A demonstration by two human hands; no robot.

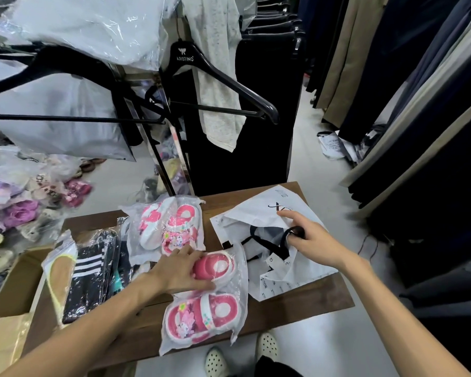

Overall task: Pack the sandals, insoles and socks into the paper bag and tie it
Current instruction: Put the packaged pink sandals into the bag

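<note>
A white paper bag (280, 213) with black ribbon handles lies flat on the wooden table (297, 306), its mouth facing me. My right hand (307, 239) pinches the bag's upper edge, a black handle looped around its fingers. A near pack of pink sandals (210, 314) in clear plastic lies at the table's front. My left hand (181, 269) rests flat on that pack's upper sandal. A second pack of pink sandals (172, 227) lies behind it. Black striped socks (89, 278) in plastic and a packet of tan insoles (57, 278) lie at the left.
A cardboard box (8, 292) stands at the table's left. Black hangers (223, 80) and plastic-wrapped clothes hang over the far side. Dark garments hang on a rack at the right. Shoes in bags are piled on the floor at the left. My shoes show below the table edge.
</note>
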